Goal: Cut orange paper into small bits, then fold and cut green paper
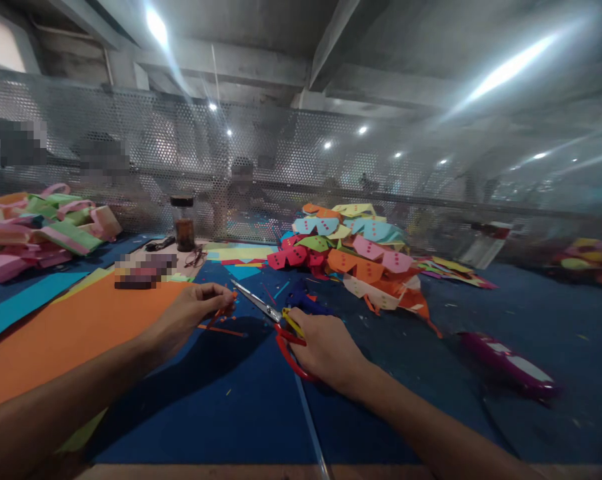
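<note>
The blue tabletop [221, 413] lies beneath both hands. A broad orange sheet [95, 333] spreads to the left of the left hand [185, 310], its visible part largely uncut. Beyond the right hand [331, 350], the folded paper shapes [381, 253] sit heaped — already shaped and dotted, so that portion looks done. The right hand grips the scissors [273, 312] by their handles, blades angled towards the left fingers. Those fingers pinch a thin orange strip [219, 313] near the blade tips; small offcuts lie around it — cutting looks partway through, though the remaining amount is unclear.
</note>
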Action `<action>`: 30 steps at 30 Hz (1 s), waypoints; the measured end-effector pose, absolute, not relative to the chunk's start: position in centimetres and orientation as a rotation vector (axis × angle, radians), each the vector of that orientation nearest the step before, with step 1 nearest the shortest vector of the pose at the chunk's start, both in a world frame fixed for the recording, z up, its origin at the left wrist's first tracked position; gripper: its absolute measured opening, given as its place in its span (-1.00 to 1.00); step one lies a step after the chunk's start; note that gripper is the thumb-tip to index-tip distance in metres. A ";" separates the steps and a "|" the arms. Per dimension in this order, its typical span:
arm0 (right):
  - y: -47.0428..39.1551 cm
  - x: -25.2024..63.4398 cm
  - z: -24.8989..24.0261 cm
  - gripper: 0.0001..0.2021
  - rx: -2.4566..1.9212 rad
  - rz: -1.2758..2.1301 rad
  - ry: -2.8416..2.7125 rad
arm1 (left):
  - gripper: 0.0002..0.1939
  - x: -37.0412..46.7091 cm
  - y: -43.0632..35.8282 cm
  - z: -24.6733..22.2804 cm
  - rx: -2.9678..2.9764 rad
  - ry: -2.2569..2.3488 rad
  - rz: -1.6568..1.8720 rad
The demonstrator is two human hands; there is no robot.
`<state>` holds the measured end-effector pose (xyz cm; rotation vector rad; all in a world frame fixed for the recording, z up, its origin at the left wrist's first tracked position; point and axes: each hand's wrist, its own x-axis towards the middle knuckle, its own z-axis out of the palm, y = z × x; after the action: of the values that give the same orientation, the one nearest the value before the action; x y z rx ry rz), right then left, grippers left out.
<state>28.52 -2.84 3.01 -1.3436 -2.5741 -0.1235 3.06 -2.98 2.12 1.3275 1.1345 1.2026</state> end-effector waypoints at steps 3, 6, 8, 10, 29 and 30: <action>-3.1 28.4 3.1 -0.79 -1.301 -0.107 -2.545 | -0.74 3.1 -3.0 2.2 1.319 1.140 1.209; -3.3 28.3 3.1 -0.74 -1.280 -0.121 -2.553 | -0.76 3.1 -3.1 2.3 1.302 1.120 1.221; -3.3 28.2 3.0 -0.72 -1.278 -0.121 -2.573 | -0.81 3.1 -3.1 2.3 1.287 1.103 1.235; -3.3 28.2 3.0 -0.71 -1.294 -0.118 -2.583 | -0.84 3.0 -3.0 2.3 1.267 1.094 1.251; -3.5 28.0 3.6 -0.81 -1.337 -0.056 -2.609 | -0.80 3.1 -3.0 2.3 1.287 1.099 1.263; -3.5 28.0 3.6 -0.81 -1.345 -0.055 -2.605 | -0.80 3.1 -3.0 2.3 1.288 1.099 1.264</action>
<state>27.96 -3.49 3.57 -1.3451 -2.6052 -0.0554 3.12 -3.01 2.31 1.2880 1.0986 1.2638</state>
